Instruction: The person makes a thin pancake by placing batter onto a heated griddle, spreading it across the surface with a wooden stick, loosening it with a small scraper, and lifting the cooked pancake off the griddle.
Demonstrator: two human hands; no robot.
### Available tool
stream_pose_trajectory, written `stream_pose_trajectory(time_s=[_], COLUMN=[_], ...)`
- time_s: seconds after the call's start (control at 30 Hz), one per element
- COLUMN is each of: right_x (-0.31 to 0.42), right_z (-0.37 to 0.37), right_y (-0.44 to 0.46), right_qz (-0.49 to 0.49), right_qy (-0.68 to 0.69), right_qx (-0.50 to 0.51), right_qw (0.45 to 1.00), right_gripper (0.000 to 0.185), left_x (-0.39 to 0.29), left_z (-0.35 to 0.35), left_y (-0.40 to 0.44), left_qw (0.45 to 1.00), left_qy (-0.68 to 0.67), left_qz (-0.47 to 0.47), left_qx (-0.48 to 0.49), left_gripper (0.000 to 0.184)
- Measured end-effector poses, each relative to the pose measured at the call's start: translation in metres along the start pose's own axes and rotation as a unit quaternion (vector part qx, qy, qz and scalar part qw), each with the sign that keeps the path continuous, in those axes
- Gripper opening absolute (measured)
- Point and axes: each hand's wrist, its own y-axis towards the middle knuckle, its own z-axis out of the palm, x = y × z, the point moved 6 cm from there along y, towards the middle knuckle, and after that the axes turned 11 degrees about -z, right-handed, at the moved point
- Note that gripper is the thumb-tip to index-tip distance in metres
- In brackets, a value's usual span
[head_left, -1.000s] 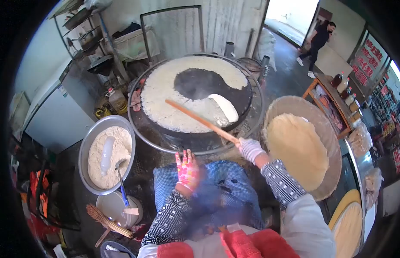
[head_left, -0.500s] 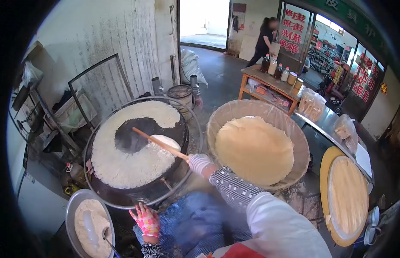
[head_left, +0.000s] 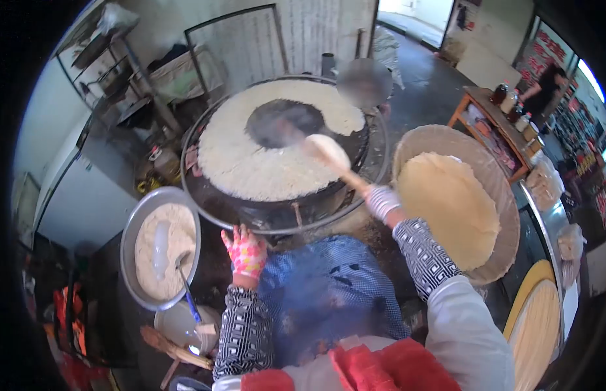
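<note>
My right hand (head_left: 382,201), in a striped glove, grips the handle of a wooden stick (head_left: 348,176) that reaches over the round black griddle (head_left: 359,146). Its far end is blurred above the dark middle. A pale sheet of batter (head_left: 251,171) covers much of the griddle in a curved band, and a white lump of batter (head_left: 334,150) lies at the right beside the stick. My left hand (head_left: 245,253), in a pink-patterned glove, has its fingers spread at the near edge of the metal ring (head_left: 277,231) round the griddle.
A bowl of flour (head_left: 129,260) with a blue-handled ladle is at the left. At the right are a lined basket (head_left: 508,215) with thin yellowish sheets and a wooden table (head_left: 473,98) with bottles. A person (head_left: 544,90) is behind that table. Shelves line the left wall.
The view has swung back left after turning right. The stick's far end has shifted over the griddle and blurs. The person in the background has moved right, behind the bottles.
</note>
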Motion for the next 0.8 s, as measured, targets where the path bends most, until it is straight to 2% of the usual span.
stream_pose_trajectory(time_s=[0.07, 0.2, 0.27, 0.33, 0.4, 0.47, 0.53, 0.6, 0.67, 0.73, 0.8], right_x=[-0.012, 0.017, 0.013, -0.01, -0.008, 0.02, 0.035, 0.022, -0.012, -0.005, 0.013], right_z=[-0.029, -0.043, -0.022, -0.027, -0.029, -0.04, -0.036, -0.026, -0.014, -0.025, -0.032], right_y=[-0.008, -0.016, -0.014, -0.014, -0.008, -0.016, -0.02, -0.017, -0.002, -0.005, -0.018], right_qz=[0.072, 0.031, 0.016, 0.083, 0.075, 0.045, -0.001, 0.022, 0.071, 0.079, 0.034], right_qy=[0.067, 0.041, 0.008, 0.015, 0.021, 0.007, -0.008, -0.021, -0.008, 0.001, 0.046], right_qx=[-0.046, -0.074, -0.009, -0.046, -0.084, -0.078, -0.068, -0.039, -0.076, -0.089, -0.098], right_qw=[0.994, 0.996, 1.0, 0.995, 0.993, 0.996, 0.998, 0.999, 0.995, 0.993, 0.994], right_gripper=[0.033, 0.033, 0.033, 0.033, 0.033, 0.034, 0.034, 0.035, 0.035, 0.036, 0.036], left_x=[0.007, 0.017, 0.022, 0.028, 0.036, 0.028, -0.019, -0.071, -0.113, -0.124, -0.119], left_z=[0.002, 0.012, 0.009, 0.009, 0.012, -0.003, -0.031, -0.018, 0.012, 0.023, 0.026], left_y=[0.004, 0.006, 0.01, 0.012, 0.014, 0.019, 0.015, -0.003, -0.021, -0.032, -0.034], left_qw=[1.0, 0.997, 0.997, 0.997, 0.997, 0.995, 0.998, 0.991, 0.993, 0.995, 0.995], left_qy=[0.008, 0.037, 0.029, 0.041, 0.037, 0.046, -0.032, -0.112, -0.073, -0.038, 0.005], left_qz=[-0.021, -0.05, -0.068, -0.063, -0.065, -0.082, -0.018, 0.042, 0.079, 0.076, 0.093], left_qx=[0.02, 0.038, 0.026, 0.017, -0.024, 0.036, 0.057, 0.059, 0.04, 0.051, 0.044], left_gripper=[0.044, 0.049, 0.049, 0.048, 0.045, 0.041, 0.038, 0.046, 0.055, 0.059, 0.052])
